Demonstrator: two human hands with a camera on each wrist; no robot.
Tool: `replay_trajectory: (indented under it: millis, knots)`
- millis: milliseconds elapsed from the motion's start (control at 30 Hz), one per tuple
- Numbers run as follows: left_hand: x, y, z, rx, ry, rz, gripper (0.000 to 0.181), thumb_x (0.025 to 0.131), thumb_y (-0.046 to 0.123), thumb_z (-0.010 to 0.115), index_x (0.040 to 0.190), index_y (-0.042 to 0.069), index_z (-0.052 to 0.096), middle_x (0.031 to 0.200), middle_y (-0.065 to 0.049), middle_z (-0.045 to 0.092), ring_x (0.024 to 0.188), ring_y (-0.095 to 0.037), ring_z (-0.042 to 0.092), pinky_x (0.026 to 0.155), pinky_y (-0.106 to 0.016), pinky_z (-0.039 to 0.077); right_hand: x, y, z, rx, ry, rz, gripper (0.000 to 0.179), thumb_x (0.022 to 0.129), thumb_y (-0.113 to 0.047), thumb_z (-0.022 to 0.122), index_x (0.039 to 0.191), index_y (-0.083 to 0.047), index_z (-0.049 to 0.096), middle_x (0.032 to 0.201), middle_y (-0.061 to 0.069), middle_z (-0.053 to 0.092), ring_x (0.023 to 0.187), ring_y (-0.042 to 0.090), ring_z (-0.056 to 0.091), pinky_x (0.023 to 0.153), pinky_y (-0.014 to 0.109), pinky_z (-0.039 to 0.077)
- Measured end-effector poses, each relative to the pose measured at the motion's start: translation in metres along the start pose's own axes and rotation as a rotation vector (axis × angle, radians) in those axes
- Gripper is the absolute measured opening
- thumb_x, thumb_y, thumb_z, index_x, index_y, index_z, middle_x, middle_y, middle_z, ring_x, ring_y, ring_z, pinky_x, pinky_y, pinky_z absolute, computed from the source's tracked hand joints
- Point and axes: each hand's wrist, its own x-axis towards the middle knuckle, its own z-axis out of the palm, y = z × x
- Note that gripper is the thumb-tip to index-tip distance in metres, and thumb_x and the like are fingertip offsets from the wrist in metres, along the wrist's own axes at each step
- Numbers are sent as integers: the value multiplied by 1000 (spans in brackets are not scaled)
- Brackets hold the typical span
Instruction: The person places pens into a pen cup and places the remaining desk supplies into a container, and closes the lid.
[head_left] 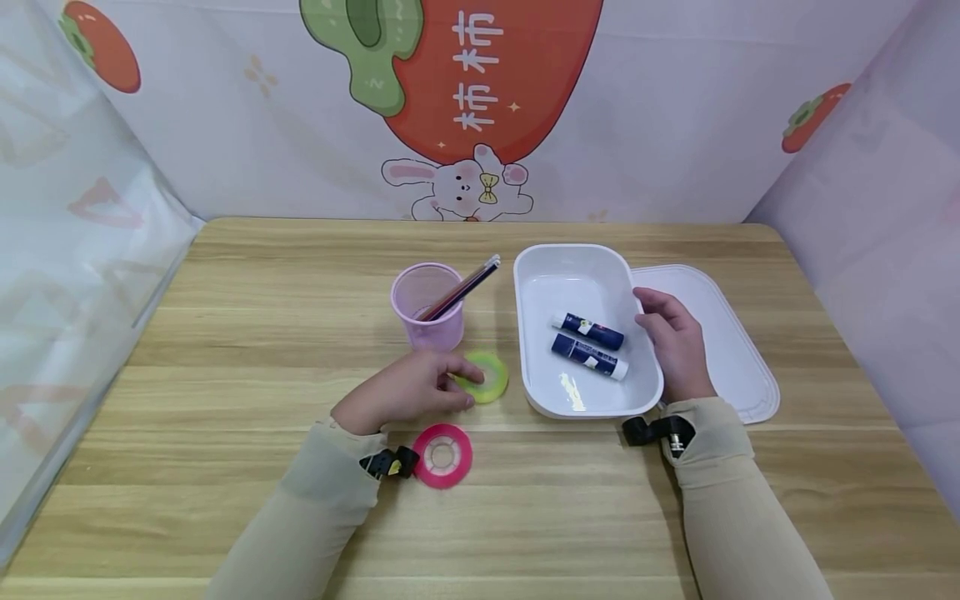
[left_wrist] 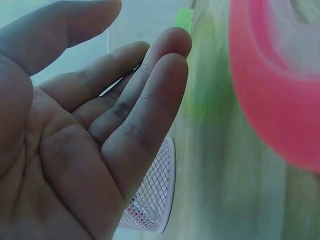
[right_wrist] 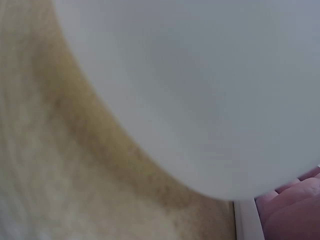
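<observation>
My left hand [head_left: 416, 387] reaches over a yellow-green roll of tape [head_left: 491, 379], its fingertips overlapping the roll's left side in the head view. In the left wrist view its fingers [left_wrist: 150, 100] are loosely bent, with a gap to the thumb. A pink roll of tape [head_left: 460, 457] lies flat near that wrist. My right hand [head_left: 678, 346] holds the right rim of a white plastic box [head_left: 536, 367]; in the right wrist view the box wall hides most of this hand. Two dark blue glue sticks [head_left: 592, 331] with white ends lie inside the box.
A pink mesh cup [head_left: 437, 333] holding several pencils [head_left: 468, 287] stands just beyond my left hand. The white lid [head_left: 738, 358] lies flat on the wooden table [head_left: 225, 350], partly under the box's right side. A printed cloth [head_left: 660, 125] hangs behind the table.
</observation>
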Motion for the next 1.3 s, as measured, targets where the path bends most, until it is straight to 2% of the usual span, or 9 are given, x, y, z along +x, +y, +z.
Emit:
replay_trajectory:
  millis: [200,333,433,500,633,767,1000,1200,1300]
  knots:
    - [-1,-5,3,-30,16,40,26,85,17,69,109,10,66,98,3,66,86,-9,60,80,-26,51,0,1,0,4,4,-6,34,91,-6,51,124,-10,57,125,8,52,115,18,47,90,20,45]
    - [0,-6,4,-38,108,26,27,84,16,69,111,13,65,104,2,64,87,-12,59,77,-27,52,0,2,0,-2,3,-8,34,91,-5,51,124,-9,57,125,9,52,115,18,47,91,20,46]
    - [1,-8,3,-31,189,5,36,82,17,71,117,16,62,106,3,62,83,-15,58,72,-27,52,0,2,0,-12,3,-2,34,91,-6,51,124,-10,57,126,8,52,116,18,47,91,21,46]
    - [2,-10,4,-26,207,0,45,81,18,73,124,17,58,107,2,61,81,-16,57,69,-28,52,0,3,0,-17,4,-1,34,91,-6,51,124,-10,57,126,7,52,116,18,47,91,21,46]
    - [5,-12,5,-8,187,-2,57,82,20,73,134,18,50,99,-1,59,78,-17,56,65,-29,52,0,2,0,-14,6,-4,34,91,-6,51,124,-10,57,125,8,52,115,18,47,92,21,45]
    - [8,-14,6,15,173,-20,57,83,22,71,135,19,49,89,-2,57,73,-17,52,63,-30,49,0,2,0,-19,1,0,33,92,-9,51,124,-13,58,127,7,51,116,18,46,96,26,44]
    - [13,-16,5,60,172,10,54,85,19,69,135,16,49,119,2,57,87,-17,50,73,-29,44,0,1,0,-16,-3,-4,33,92,-9,51,124,-13,58,127,8,51,116,19,46,94,25,45]
    - [13,-17,6,18,137,17,59,83,11,70,136,21,47,92,-4,55,68,-18,47,61,-30,46,0,1,0,-22,0,-1,33,92,-9,51,124,-12,57,127,8,50,117,19,45,97,28,43]
    - [13,-16,6,21,135,23,60,83,8,70,136,21,47,96,-3,55,68,-18,47,61,-30,46,1,1,0,-19,2,3,33,92,-9,51,124,-12,57,127,9,50,117,20,45,99,31,42]
